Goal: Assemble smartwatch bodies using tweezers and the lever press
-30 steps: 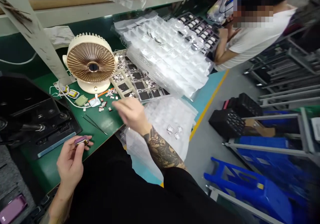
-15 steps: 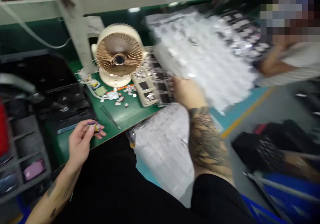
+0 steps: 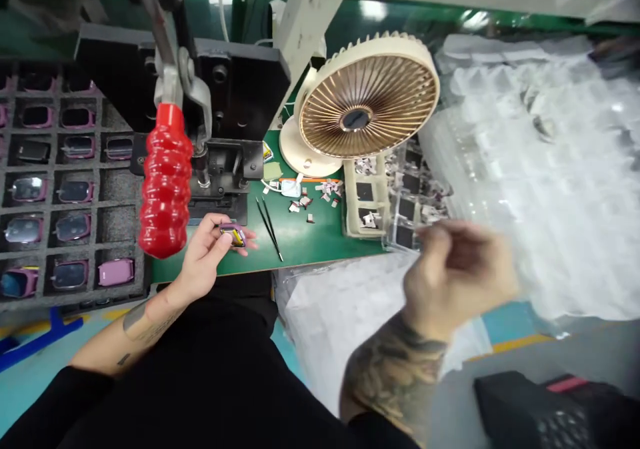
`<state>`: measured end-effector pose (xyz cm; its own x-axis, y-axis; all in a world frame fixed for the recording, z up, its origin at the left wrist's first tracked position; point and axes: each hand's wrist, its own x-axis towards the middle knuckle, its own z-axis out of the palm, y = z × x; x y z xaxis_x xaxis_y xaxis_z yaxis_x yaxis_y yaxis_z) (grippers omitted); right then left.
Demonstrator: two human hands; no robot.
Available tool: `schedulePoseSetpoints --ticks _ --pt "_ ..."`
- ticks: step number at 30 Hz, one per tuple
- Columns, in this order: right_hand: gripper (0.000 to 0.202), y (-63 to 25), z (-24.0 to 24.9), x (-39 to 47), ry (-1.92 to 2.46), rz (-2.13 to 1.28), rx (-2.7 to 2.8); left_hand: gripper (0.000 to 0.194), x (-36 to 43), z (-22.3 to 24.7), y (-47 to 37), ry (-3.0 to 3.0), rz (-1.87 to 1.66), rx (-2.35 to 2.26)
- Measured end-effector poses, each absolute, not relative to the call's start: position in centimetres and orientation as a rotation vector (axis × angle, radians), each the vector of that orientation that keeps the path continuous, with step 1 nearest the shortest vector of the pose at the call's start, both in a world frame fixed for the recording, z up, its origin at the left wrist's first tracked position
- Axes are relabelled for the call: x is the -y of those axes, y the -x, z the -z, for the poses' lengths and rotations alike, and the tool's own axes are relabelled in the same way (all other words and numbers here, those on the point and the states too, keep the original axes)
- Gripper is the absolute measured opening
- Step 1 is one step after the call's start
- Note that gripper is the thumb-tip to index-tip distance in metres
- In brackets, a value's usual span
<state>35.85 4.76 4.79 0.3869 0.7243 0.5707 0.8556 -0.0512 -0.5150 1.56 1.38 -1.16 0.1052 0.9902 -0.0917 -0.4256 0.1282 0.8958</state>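
Note:
My left hand (image 3: 210, 249) is closed on a small purple watch case (image 3: 234, 235), its inside showing yellow and black, held just over the bench's front edge. To the right, my right hand (image 3: 457, 269) is blurred, its fingers curled with thumb and forefinger together. What they hold, if anything, I cannot make out. Beside those fingertips lies a clear plastic tray (image 3: 400, 239) with dark square pieces. A cream compartment box (image 3: 353, 230) stands left of that tray, with small parts inside. Black tweezers (image 3: 270, 229) lie on the green bench between my hands.
A press with a red grip (image 3: 167, 182) rises at left in front of a foam tray (image 3: 117, 192) of purple watches. A cream fan (image 3: 367, 102) stands behind loose small parts (image 3: 303, 202). Stacked white blister trays (image 3: 560, 189) fill the right; plastic sheeting (image 3: 345, 302) lies over my lap.
My view has swung left, bringing the press and foam tray into sight. My right hand has come back from the clear tray toward me. The watch case stays in my left hand.

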Motion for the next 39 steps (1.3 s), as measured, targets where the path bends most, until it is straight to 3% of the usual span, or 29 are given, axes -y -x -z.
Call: schedulePoseSetpoints --ticks 4,7,10,13,20,28,35,39 --pt "0.009 -26.3 -3.2 -1.8 1.383 -0.477 1.48 0.025 -0.9 1.2 -1.9 -0.875 -1.237 -0.897" --pt "0.022 -20.8 -1.2 -1.1 1.237 -0.724 1.38 0.023 -0.6 1.2 -1.9 -0.915 -1.221 -0.93" --pt "0.013 -18.6 0.0 -1.5 1.192 -0.864 1.32 0.023 -0.6 1.2 -1.8 -0.943 -1.228 -0.99" --pt "0.004 -18.2 0.2 -2.1 1.176 -0.852 1.355 0.024 -0.9 1.1 -1.7 -0.962 -1.226 -0.986" --pt "0.009 -17.7 0.3 -1.9 1.16 -0.761 1.349 0.022 -1.1 0.9 -1.6 -1.011 -1.238 -0.997" --pt "0.008 -17.3 1.2 -2.3 1.157 -0.701 1.394 0.035 -1.3 0.4 -1.5 -1.0 -1.227 -1.0" --pt "0.048 -16.8 1.3 -1.5 1.072 -0.741 1.612 0.036 -0.9 1.9 -1.1 -0.823 -1.242 -1.057" --pt "0.054 -16.3 0.6 -1.2 1.008 -0.72 1.657 0.033 -1.0 2.3 -0.5 -0.875 -1.24 -1.061"
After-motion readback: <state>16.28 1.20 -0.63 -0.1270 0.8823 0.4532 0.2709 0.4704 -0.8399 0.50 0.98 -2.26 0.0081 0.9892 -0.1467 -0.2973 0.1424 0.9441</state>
